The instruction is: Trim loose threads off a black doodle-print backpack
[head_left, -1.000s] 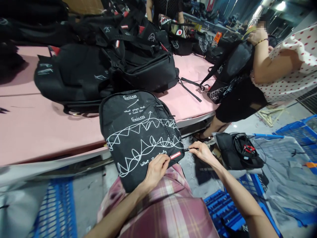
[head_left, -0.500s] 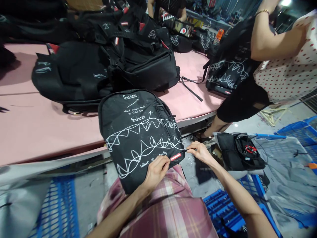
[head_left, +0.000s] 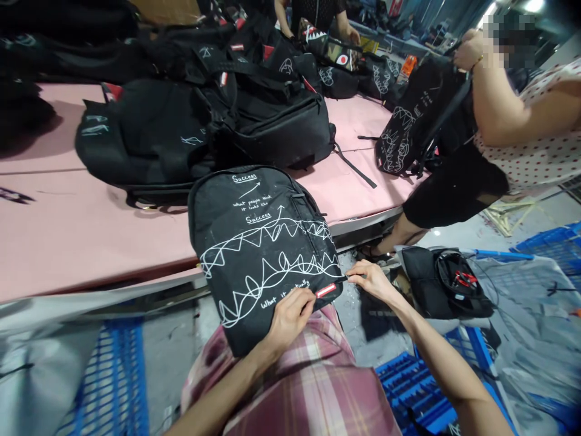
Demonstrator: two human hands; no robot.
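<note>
A black backpack (head_left: 267,248) with white scribbled lines and the word "Success" leans between the pink table and my lap, its front facing up. My left hand (head_left: 293,315) is closed on its lower edge, beside a red and white label (head_left: 325,291). At the bag's lower right corner, my right hand (head_left: 370,280) pinches a thin black piece (head_left: 346,278) that sticks out from the edge. It is too small to tell its kind.
Several black backpacks (head_left: 272,133) are heaped on the pink table (head_left: 113,236). To the right, a co-worker (head_left: 499,109) handles another backpack (head_left: 399,133); a second person (head_left: 313,12) stands behind. Blue crates (head_left: 422,387) and a black bag (head_left: 422,284) lie low at right.
The co-worker on the right has raised and tilted their backpack, hands now at its top. My hands keep their grips; the whole view has shifted slightly.
</note>
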